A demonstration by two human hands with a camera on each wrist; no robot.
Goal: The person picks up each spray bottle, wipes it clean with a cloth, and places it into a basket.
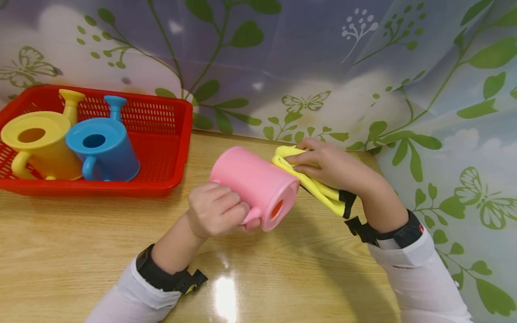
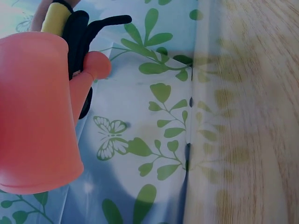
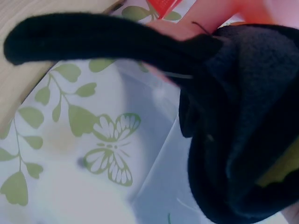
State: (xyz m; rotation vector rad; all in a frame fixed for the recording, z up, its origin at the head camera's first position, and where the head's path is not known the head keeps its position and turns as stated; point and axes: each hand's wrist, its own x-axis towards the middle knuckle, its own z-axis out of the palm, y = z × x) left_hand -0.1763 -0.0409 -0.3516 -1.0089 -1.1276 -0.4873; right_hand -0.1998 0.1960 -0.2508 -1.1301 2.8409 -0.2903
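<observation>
Tipped on its side above the table, a pink watering can (image 1: 254,179) has its top opening (image 1: 277,209) turned toward the front right. My left hand (image 1: 216,208) grips it by the handle. A folded yellow cloth (image 1: 323,193) with a black side is in my right hand (image 1: 327,163), fingers bent over its upper end. The cloth lies up against the can's far right side. In the left wrist view the can's spout (image 2: 96,65) sticks out beside the cloth (image 2: 77,39). The cloth's black side (image 3: 252,93) fills much of the right wrist view and hides most of the can.
On the left stands a red plastic basket (image 1: 157,186) holding a yellow watering can (image 1: 52,148) and a blue watering can (image 1: 109,152). A leaf-patterned sheet (image 1: 242,67) covers the walls behind and to the right of the wooden table (image 1: 101,242).
</observation>
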